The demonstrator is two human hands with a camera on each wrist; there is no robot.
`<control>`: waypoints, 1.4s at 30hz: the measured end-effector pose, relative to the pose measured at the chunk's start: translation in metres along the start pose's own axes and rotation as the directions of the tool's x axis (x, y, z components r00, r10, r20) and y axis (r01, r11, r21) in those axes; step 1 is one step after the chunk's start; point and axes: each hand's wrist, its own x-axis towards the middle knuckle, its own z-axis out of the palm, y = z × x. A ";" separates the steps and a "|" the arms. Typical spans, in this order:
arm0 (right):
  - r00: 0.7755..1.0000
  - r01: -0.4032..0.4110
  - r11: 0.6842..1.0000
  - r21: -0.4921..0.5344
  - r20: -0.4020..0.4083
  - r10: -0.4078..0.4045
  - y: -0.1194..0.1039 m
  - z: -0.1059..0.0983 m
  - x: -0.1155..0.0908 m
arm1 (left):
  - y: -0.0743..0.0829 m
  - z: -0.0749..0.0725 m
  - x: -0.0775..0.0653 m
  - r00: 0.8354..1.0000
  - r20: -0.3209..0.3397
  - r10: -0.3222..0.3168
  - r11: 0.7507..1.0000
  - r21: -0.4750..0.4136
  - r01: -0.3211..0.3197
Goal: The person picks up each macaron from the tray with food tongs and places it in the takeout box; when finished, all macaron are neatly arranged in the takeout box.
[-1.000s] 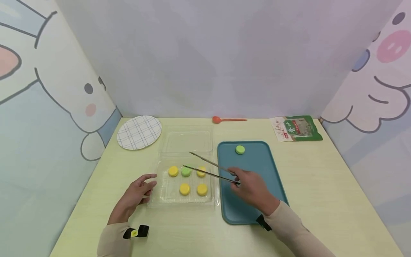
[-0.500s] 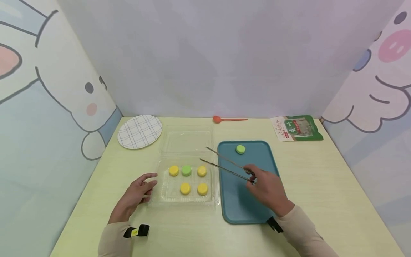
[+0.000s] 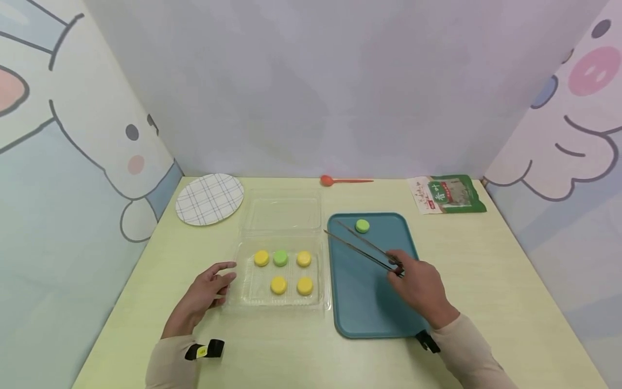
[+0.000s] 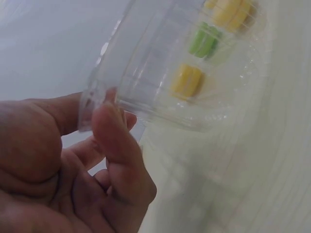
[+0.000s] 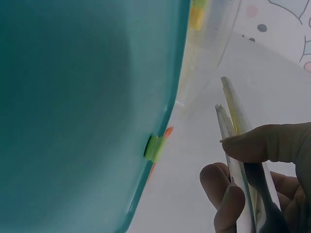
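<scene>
My left hand [image 3: 204, 292] is at the left edge of a clear plastic clamshell box [image 3: 256, 290]. In the left wrist view, thumb and finger pinch its rim. Inside the box sit several yellow macarons [image 3: 278, 285] and one green macaron [image 3: 280, 258]. Over the blue tray [image 3: 362, 310], my right hand [image 3: 420, 286] grips metal tongs [image 3: 359, 250], their arms spread and pointing up and left. Nothing is between the tips, which overlap the tray's far left part in the head view. Another green macaron [image 3: 362, 226] lies near the tray's far edge, just right of the tips.
The box's lid [image 3: 283, 214] lies folded back behind it. A checked plate [image 3: 210, 199] is at the back left, and an orange spoon [image 3: 350, 181] lies along the back edge. A green and white food packet [image 3: 449, 194] sits at the back right. Walls enclose the table.
My right hand has drawn the tongs rightward, from above the box to above the tray. The left hand stays at the box's edge, and the macarons have not moved.
</scene>
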 end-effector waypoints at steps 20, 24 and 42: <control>0.996 -0.092 0.992 -0.082 -0.011 0.091 0.039 -0.008 -0.003 | -0.001 0.001 -0.001 1.000 -0.008 -0.002 1.000 -0.002 0.002; 0.993 -0.120 0.989 -0.086 -0.004 0.120 0.041 -0.010 -0.002 | 0.001 0.000 0.000 1.000 -0.003 0.000 1.000 -0.006 0.000; 0.978 -0.163 0.979 -0.120 0.110 0.176 0.045 -0.012 0.009 | -0.002 0.000 0.000 1.000 0.002 0.010 1.000 -0.026 -0.010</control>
